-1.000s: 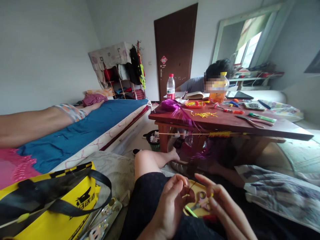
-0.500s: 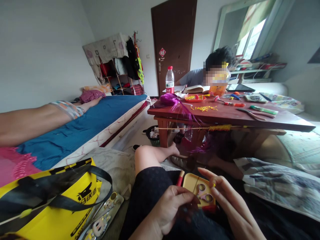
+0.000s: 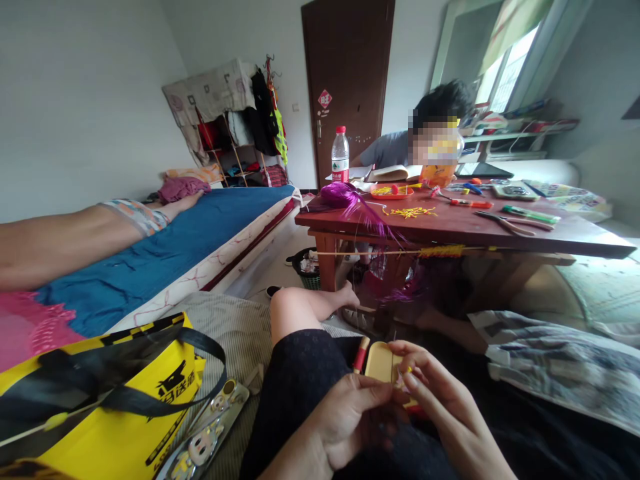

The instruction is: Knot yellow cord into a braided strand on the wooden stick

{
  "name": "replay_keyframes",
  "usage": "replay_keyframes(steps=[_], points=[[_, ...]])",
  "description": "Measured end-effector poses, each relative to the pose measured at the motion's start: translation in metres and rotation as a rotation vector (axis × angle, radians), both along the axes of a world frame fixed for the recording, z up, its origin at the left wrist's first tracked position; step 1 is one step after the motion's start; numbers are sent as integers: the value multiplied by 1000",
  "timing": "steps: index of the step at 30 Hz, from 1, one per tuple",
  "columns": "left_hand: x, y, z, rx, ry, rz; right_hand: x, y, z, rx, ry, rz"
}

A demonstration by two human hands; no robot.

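Small yellow piece (image 3: pixel 409 369): bright, pinched in right fingers (image 3: pixel 425 365), mostly covered, exact shape unclear. Thin dark strand (image 3: pixel 392 363): slender, near straight, rising from pinched left fingertips (image 3: pixel 381 393), passing just beside right fingertips. Shallow yellow tray (image 3: pixel 379 360): rounded corners, just beyond left fingertips, partly hidden behind right fingers.

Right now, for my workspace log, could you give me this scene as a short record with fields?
left hand: fingertips pinched; what they hold is unclear
right hand: holding a small yellow piece
beside the hands: yellow tray, partly hidden; red-and-tan roll left of it
table: purple strands spilling over the edge, yellow sticks, pliers, red-capped bottle
lower left: yellow bag with black handles
other people: one behind the table, one lying on the bed
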State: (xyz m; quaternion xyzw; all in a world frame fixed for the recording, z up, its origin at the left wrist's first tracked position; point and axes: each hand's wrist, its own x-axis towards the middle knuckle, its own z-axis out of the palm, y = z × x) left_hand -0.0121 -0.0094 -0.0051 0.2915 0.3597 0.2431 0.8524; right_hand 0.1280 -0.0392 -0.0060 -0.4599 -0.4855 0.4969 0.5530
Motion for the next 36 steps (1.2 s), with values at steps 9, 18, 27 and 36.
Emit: replay_keyframes(steps=[9,18,27,36], points=[[0,0,-1,8,14,86,-1,-3,3,-58,164,1],[1,-3,0,-6,-4,53,-4,2,-5,-31,114,29],[1,-2,-1,-8,-3,53,-6,4,-3,-1,96,2],[1,-2,9,310,150,53,-2,1,-7,-67,24,67]])
